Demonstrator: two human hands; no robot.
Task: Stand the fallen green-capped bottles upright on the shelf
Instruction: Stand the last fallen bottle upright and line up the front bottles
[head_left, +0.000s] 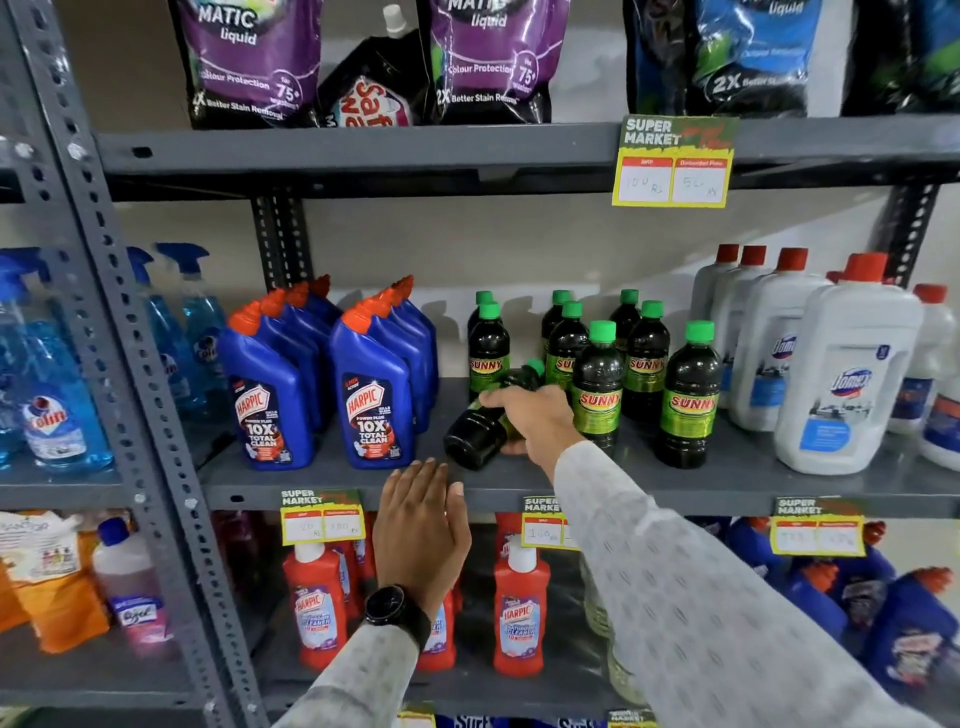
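Observation:
One dark green-capped bottle (475, 434) lies tilted on the grey middle shelf (753, 478), its base toward me and its cap (535, 368) pointing back and up. My right hand (535, 418) is closed around its middle. Behind and to the right, several matching SUNNY bottles (597, 389) stand upright. My left hand (418, 525) hovers flat in front of the shelf edge, just below the lying bottle, fingers together and holding nothing.
Blue Harpic bottles (371, 400) stand just left of the lying bottle. White Domex jugs (847, 374) fill the right end. Blue spray bottles (57, 384) sit beyond the upright post (130, 364). Price tags (322, 517) hang on the shelf edge; red bottles (519, 603) stand below.

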